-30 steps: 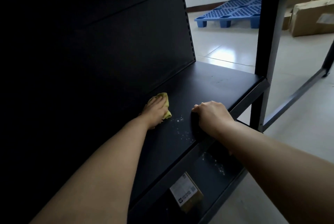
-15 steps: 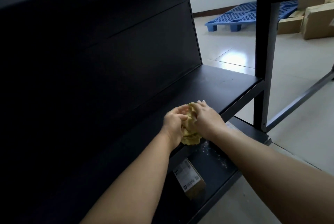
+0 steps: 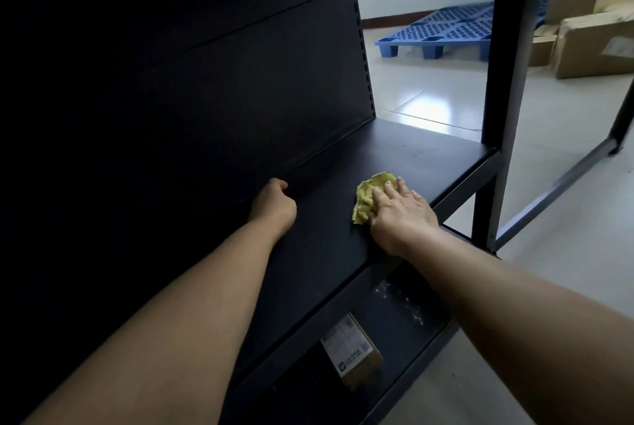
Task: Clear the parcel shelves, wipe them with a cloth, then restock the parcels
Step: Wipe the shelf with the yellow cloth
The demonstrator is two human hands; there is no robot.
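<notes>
The right hand (image 3: pixel 403 215) lies flat on the yellow-green cloth (image 3: pixel 367 196), with the fingers straight and spread, and presses it against the black shelf (image 3: pixel 411 157). The cloth is crumpled; most of it shows to the left of the fingers and in front of them. The left hand (image 3: pixel 274 206) is well apart from the right one, further to the left and close to the dark back panel (image 3: pixel 206 98) of the rack. Its fingers are curled into a fist, nothing is seen inside it, and it rests on the same shelf. Both forearms reach in from the lower edge of the view. Under this shelf there is a lower shelf (image 3: pixel 384 328), where one brown parcel (image 3: pixel 355 354) with a white label lies, and some white crumbs (image 3: pixel 406 304) are scattered to the right of it. On the right side stands a black metal frame (image 3: pixel 504 81). Behind it, on the pale tiled floor (image 3: pixel 429 95), there is a blue pallet (image 3: pixel 453 30), and cardboard boxes (image 3: pixel 597 43) stand at the far right.
</notes>
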